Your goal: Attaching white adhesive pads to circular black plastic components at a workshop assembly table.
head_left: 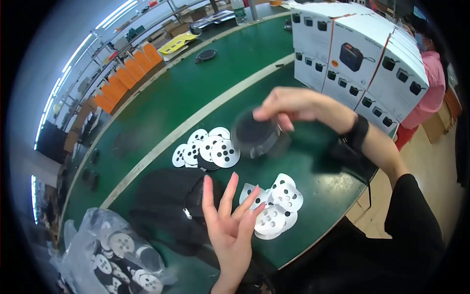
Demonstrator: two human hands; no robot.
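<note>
The green table (320, 159) is smooth with a soft sheen. White discs (287, 197) look glossy, paper or plastic. The black bag (159, 198) is matt cloth with a shiny, metal-looking zip pull (187, 213). The clear plastic bag (78, 252) is crinkled and glossy. The dark disc (253, 131), blurred, looks matt.

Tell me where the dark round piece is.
The dark round piece is near the head view's centre, in the right hand, just right of the farther white discs.
</note>
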